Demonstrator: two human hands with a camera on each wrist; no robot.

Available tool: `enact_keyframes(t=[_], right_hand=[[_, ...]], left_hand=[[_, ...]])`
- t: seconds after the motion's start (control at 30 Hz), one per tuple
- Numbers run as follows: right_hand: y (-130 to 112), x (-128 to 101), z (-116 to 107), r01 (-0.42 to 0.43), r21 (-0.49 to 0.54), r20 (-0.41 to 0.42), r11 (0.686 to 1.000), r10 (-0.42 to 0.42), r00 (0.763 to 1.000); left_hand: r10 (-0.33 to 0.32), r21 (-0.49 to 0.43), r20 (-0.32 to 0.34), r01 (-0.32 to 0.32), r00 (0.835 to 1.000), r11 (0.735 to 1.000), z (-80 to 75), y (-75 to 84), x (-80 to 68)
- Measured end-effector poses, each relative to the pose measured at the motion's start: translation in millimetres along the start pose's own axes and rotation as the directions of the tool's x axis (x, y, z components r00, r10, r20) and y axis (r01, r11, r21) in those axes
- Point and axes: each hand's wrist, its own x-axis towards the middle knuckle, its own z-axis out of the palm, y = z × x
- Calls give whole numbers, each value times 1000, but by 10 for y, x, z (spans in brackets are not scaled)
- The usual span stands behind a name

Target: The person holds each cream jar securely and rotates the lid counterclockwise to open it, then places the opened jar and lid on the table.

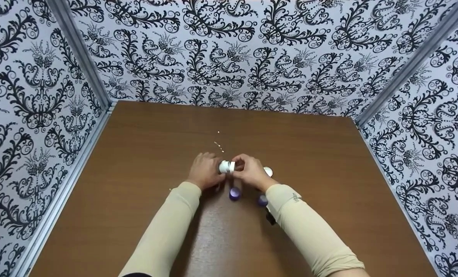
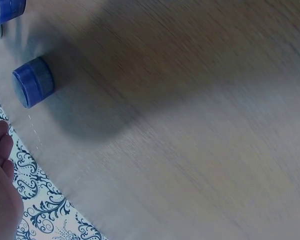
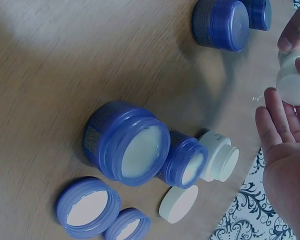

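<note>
A small white jar (image 1: 223, 167) with a white cap (image 1: 233, 166) lies sideways between the two hands. My left hand (image 1: 206, 169) grips its body, seen from behind in the head view. From the other side my right hand (image 1: 249, 169) pinches the cap, and in the right wrist view its lower fingers (image 3: 277, 117) stretch out below the jar. Nearest to the hands stands a purple-blue jar with its lid on (image 1: 234, 193), and a larger lidded blue jar (image 3: 222, 25) shows beside a smaller one in the right wrist view.
In the right wrist view stand a large open blue jar (image 3: 140, 150), a smaller open one (image 3: 185, 162) and a white jar (image 3: 222, 157). Two blue lids (image 3: 87, 207) and a white lid (image 3: 179, 204) lie beside them. Patterned walls (image 1: 221, 57) enclose the wooden table (image 1: 156, 130).
</note>
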Motion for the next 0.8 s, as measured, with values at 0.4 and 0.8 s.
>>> enact_keyframes(t=[0.4,0.8], right_hand=[[66,52,44,0,-234,-22,972,-6,1000],[77,85,115,-32,-314,17,949,40,999]], left_hand=[[-37,-34,-11,36,999,999,3,-69,1],[-45,-46,-10,45,999,998,24,-101,5]])
